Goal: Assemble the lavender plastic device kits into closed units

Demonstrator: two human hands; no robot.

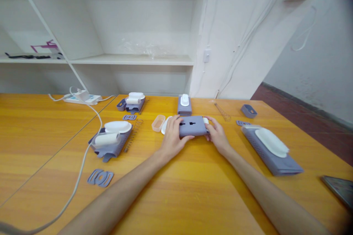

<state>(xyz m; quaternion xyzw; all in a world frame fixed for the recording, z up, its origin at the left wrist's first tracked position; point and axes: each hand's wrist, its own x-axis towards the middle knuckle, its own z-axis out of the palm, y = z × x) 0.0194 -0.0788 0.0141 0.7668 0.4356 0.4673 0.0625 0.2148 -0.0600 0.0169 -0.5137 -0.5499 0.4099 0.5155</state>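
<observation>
My left hand (173, 136) grips the left end of a grey-purple plastic housing (194, 126), which has dark keyhole-like slots on its upper face. At the housing's right end, my right hand (217, 135) has its fingers around a small white piece (206, 120); whether that piece sits inside the housing or against it I cannot tell. Partly behind my left hand lies a white oval part (164, 126), beside a translucent oval cup (158, 123). Just beyond the hands is another grey-purple housing (184, 111) with a white piece on top.
Left are two part sets with grey-purple housings (111, 150), springs (133, 136) and flat plates (100, 178). Right stand a long housing (271, 150), a grey-purple cup (249, 111) and a spring (222, 112). A white cable (82, 172) crosses the left side; a phone-like dark slab (339, 189) lies right.
</observation>
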